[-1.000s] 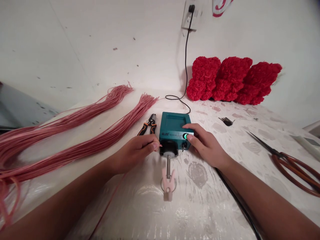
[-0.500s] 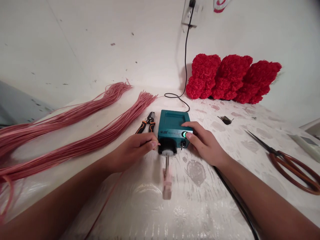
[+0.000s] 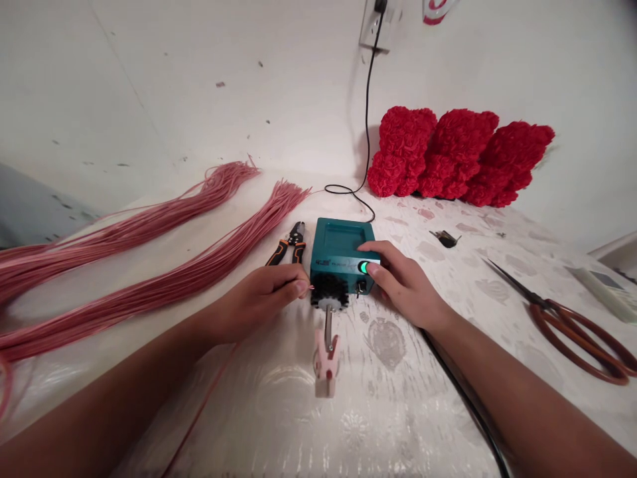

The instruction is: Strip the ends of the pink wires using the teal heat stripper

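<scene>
My left hand (image 3: 269, 295) is closed in a pinch on a thin pink cord (image 3: 209, 395), which trails down toward the front edge of the view. The pinched tip points at the black toothed wheel (image 3: 329, 292) on the front of a teal motor box (image 3: 343, 236); whether it touches is too small to tell. From the wheel a metal shaft (image 3: 328, 325) sticks out toward me, with a pink clothespin (image 3: 326, 365) at its end. My right hand (image 3: 405, 282) grips the box's right corner, thumb at the green-lit button (image 3: 364, 267) and a finger on top.
Two long bundles of pink cords (image 3: 213, 265) lie to the left. Pliers (image 3: 288, 245) with black and orange handles rest behind my left hand. Scissors (image 3: 562, 325) lie at the right. Red flower blocks (image 3: 452, 156) stand by the wall. A black cable (image 3: 368, 113) runs to the socket.
The clothespin and toothed wheel were blurred and now show sharply, the clothespin turned to another angle. Both hands keep their places, while the view has shifted slightly.
</scene>
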Demonstrator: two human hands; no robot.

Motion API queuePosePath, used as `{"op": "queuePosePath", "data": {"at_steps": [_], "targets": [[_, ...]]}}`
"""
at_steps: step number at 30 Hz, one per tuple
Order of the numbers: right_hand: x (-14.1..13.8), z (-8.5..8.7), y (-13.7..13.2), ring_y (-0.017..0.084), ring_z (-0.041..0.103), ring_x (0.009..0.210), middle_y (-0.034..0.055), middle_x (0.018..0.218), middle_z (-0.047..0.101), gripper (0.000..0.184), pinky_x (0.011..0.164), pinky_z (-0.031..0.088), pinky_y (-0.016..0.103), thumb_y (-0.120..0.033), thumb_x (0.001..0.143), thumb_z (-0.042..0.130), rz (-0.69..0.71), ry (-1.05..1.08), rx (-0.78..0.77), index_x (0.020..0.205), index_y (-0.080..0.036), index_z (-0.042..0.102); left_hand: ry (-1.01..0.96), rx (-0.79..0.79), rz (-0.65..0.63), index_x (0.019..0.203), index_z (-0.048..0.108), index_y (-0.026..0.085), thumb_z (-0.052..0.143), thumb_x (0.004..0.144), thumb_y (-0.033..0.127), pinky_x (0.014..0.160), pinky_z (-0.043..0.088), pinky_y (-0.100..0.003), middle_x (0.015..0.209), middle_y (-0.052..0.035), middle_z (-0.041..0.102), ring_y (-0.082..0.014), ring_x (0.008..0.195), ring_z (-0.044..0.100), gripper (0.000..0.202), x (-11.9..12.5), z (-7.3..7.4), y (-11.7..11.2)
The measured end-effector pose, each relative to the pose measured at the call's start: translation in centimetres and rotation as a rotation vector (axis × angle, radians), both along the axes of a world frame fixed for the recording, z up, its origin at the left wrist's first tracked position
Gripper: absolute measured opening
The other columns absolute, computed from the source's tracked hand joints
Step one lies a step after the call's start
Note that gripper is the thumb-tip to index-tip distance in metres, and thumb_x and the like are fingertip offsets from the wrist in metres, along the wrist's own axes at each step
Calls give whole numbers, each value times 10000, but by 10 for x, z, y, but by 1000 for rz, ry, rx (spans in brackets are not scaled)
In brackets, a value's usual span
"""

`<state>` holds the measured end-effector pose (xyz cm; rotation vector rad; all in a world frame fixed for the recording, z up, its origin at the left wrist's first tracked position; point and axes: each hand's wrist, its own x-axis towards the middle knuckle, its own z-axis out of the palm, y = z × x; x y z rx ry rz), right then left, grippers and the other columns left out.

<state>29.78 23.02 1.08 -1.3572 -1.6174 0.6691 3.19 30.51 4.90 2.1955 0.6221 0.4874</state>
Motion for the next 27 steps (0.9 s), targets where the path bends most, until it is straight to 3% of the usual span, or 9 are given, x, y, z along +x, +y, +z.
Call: {"op": "queuePosePath", "data": {"at_steps": [27], "targets": [[1,-1,2,117,448,521,-57,646,443,308,481,367,254,-429,986,546,14,42,2,1269,-308,561,40,13,-24,740,496,185,421,1002,382,597,356,-255,705,32,448,-129,648,412,336,-1,-4,5]]}}
